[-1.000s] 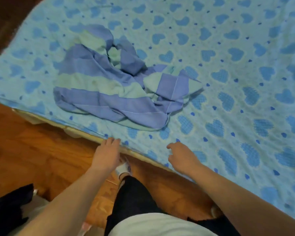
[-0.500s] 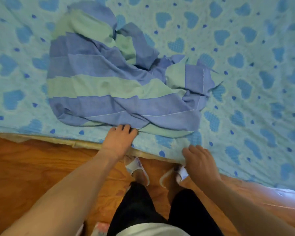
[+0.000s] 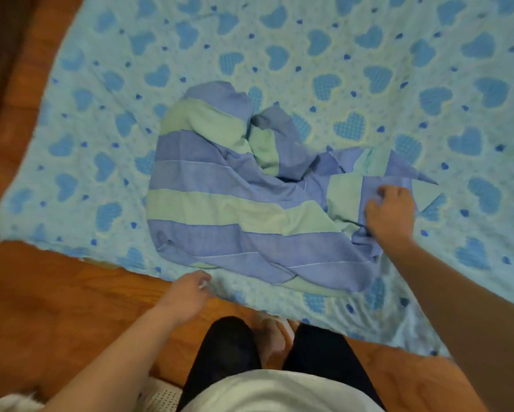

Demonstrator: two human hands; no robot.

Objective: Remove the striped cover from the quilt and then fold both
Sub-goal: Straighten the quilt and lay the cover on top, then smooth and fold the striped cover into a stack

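The striped cover, in blue and pale green bands, lies crumpled in a heap on the light blue quilt with its heart pattern, which is spread flat on the floor. My right hand is on the cover's right part, its fingers curled into the fabric there. My left hand is at the quilt's near edge, just left of the cover's front corner, with fingers curled down onto the quilt's border.
Wooden floor shows along the near side and the left of the quilt. My legs in dark trousers and my slippered feet stand at the quilt's near edge. Something white lies on the floor by my left leg.
My right hand has moved from the quilt's near edge up onto the right part of the striped cover. My left hand stays at the near edge. The view has pulled back.
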